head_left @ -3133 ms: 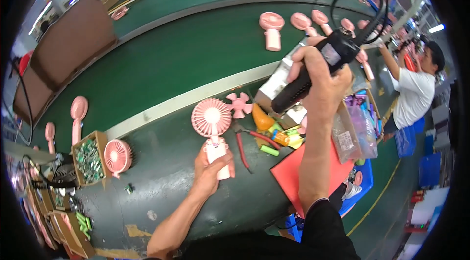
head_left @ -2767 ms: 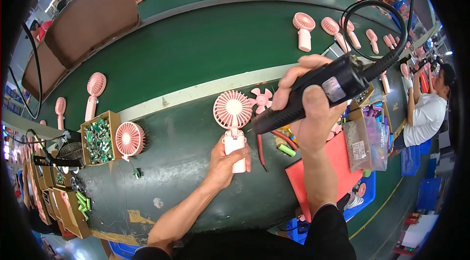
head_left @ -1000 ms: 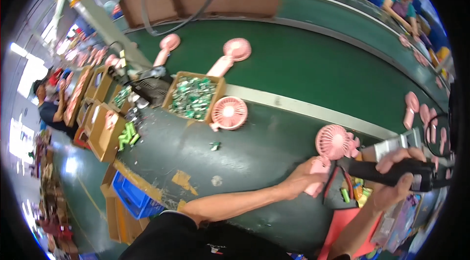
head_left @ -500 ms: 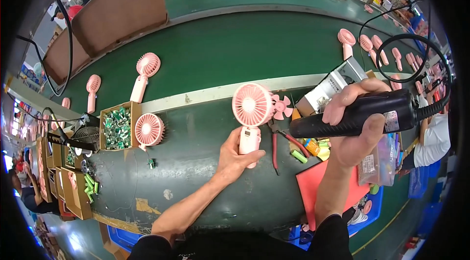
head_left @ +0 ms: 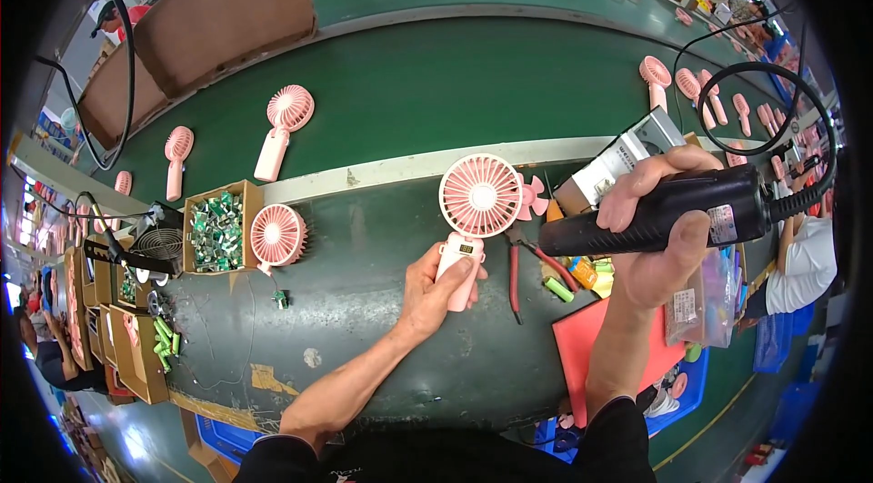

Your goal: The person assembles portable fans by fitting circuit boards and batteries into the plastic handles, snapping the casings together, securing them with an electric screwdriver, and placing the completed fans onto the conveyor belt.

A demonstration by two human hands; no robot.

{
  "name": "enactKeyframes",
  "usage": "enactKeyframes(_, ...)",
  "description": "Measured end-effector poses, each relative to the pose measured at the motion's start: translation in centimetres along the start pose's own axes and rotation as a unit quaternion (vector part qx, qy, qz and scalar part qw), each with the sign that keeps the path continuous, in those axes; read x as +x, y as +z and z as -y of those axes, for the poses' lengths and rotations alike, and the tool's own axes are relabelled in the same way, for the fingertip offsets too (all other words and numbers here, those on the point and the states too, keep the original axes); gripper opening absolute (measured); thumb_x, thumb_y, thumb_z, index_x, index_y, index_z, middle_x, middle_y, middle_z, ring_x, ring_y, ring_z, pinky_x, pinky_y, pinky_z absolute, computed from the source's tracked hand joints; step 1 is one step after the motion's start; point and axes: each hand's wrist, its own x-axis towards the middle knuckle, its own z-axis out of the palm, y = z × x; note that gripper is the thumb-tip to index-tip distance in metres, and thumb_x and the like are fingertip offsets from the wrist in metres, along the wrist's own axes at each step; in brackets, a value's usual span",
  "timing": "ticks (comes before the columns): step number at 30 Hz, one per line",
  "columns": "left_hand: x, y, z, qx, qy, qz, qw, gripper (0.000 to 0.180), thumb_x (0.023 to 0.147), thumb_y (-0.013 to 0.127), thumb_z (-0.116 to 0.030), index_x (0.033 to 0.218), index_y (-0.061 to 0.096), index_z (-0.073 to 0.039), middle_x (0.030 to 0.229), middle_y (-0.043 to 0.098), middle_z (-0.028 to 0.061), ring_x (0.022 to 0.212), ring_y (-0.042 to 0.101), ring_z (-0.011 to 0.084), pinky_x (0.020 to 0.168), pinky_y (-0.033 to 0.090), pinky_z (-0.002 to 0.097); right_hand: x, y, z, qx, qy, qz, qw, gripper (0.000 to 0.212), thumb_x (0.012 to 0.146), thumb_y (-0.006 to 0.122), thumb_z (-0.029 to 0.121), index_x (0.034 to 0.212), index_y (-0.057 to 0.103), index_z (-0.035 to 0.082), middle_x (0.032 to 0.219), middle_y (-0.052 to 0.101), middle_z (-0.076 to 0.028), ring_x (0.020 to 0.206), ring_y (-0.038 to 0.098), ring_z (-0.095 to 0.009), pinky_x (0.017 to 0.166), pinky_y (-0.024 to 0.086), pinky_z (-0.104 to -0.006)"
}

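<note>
My left hand (head_left: 431, 294) is closed round the handle of a pink handheld fan (head_left: 481, 196), its round grille turned up toward me. The thumb lies on the handle, below a small dark display window. My right hand (head_left: 664, 224) grips a black corded electric screwdriver (head_left: 655, 207), held level above the bench, its cord leaving to the right. The tool's narrower end points left, apart from the fan. A loose pink fan blade (head_left: 535, 196) shows just behind the grille. Red-handled pliers (head_left: 515, 283) lie to the right of the fan.
A cardboard box of green circuit boards (head_left: 220, 233) stands left, beside a pink fan head (head_left: 278, 236) wired to a small board. Pink fans (head_left: 284, 128) lie on the green conveyor (head_left: 436, 83). Green battery cells (head_left: 165, 337), a red sheet (head_left: 582, 347) and a white box (head_left: 618, 155) surround the work spot.
The held fan has shifted slightly right and tilted, and my left thumb now rests on its handle front; its display appears lit. Fans on the conveyor have moved right. The screwdriver has barely moved.
</note>
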Motion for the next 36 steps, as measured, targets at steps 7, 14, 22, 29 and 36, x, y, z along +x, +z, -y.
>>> enactKeyframes(7, -0.33, 0.45, -0.11, 0.028, -0.006, -0.016, 0.999, 0.024, 0.092, 0.061, -0.016, 0.104, 0.060, 0.004, 0.088, 0.067, 0.0111, 0.067, 0.064, 0.0131, 0.060, 0.053, 0.0260, -0.04, -0.36, -0.05, -0.034, -0.024, 0.036, 0.998, 0.055, 0.092, 0.058, 0.042, 0.122, 0.041, -0.002, 0.090, 0.057, -0.013, 0.060, 0.057, -0.016, 0.054, 0.050, -0.0304)
enactKeyframes(14, -0.31, 0.66, -0.16, 0.041, -0.012, -0.022, 0.999, 0.025, 0.092, 0.061, -0.019, 0.106, 0.060, 0.003, 0.089, 0.067, 0.0104, 0.069, 0.064, 0.0132, 0.060, 0.053, 0.0262, 0.01, -0.16, 0.08, -0.033, -0.023, 0.035, 0.999, 0.055, 0.092, 0.058, 0.042, 0.121, 0.042, -0.002, 0.089, 0.057, -0.013, 0.059, 0.057, -0.017, 0.053, 0.051, -0.0305)
enactKeyframes(22, -0.08, 0.25, 0.19, -0.004, 0.003, -0.015, 1.000, 0.025, 0.094, 0.059, -0.019, 0.106, 0.059, 0.003, 0.089, 0.067, 0.0104, 0.068, 0.064, 0.0141, 0.061, 0.054, 0.0273, 0.08, 0.04, 0.09, 0.017, -0.010, 0.015, 1.000, 0.053, 0.086, 0.070, 0.029, 0.119, 0.044, -0.003, 0.084, 0.062, -0.017, 0.061, 0.062, -0.019, 0.057, 0.054, -0.0298)
enactKeyframes(29, -0.10, 0.10, 0.11, -0.009, -0.001, -0.017, 1.000, 0.026, 0.092, 0.061, -0.018, 0.105, 0.060, 0.004, 0.086, 0.066, 0.0111, 0.067, 0.064, 0.0147, 0.060, 0.054, 0.0276, 0.00, 0.07, -0.22, 0.011, -0.008, 0.013, 1.000, 0.049, 0.084, 0.070, 0.024, 0.117, 0.046, -0.004, 0.084, 0.062, -0.018, 0.061, 0.061, -0.019, 0.058, 0.053, -0.0297)
enactKeyframes(36, -0.21, 0.30, -0.30, 0.032, -0.029, 0.005, 0.999, 0.024, 0.092, 0.061, -0.017, 0.103, 0.061, 0.005, 0.087, 0.067, 0.0113, 0.068, 0.065, 0.0146, 0.062, 0.054, 0.0271, -0.09, 0.05, -0.47, -0.043, -0.019, 0.039, 0.998, 0.052, 0.090, 0.061, 0.036, 0.118, 0.042, -0.004, 0.086, 0.058, -0.016, 0.057, 0.058, -0.017, 0.052, 0.052, -0.0308)
